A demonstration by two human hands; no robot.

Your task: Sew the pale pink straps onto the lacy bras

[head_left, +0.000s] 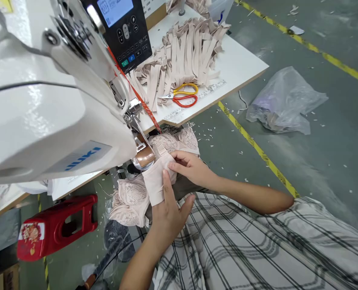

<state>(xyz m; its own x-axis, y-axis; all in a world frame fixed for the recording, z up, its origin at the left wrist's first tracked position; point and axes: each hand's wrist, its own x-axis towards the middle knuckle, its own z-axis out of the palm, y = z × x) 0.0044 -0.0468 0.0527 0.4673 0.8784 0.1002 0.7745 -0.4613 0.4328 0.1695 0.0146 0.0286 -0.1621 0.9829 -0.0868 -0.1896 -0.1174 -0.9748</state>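
Note:
A beige lace bra [157, 181] hangs at the sewing machine's arm, its smooth band spread out and its lace cups on either side. With fingers closed, my right hand [192, 169] pinches the band's upper edge. My left hand [169, 215] holds the lower part of the band; its index finger lies on top, the thumb sticks out to the side, and the other fingers are hidden behind the cloth. Just left of the band is the rounded metal sewing bed [145, 156] under the presser parts of the white sewing machine [46, 121].
On the white table [242, 64] lie a pile of beige straps [191, 48] and scissors [183, 95] with yellow and red handles. A control panel [127, 36] stands behind. A red plastic stool [58, 227] and a clear plastic bag [284, 100] are on the floor.

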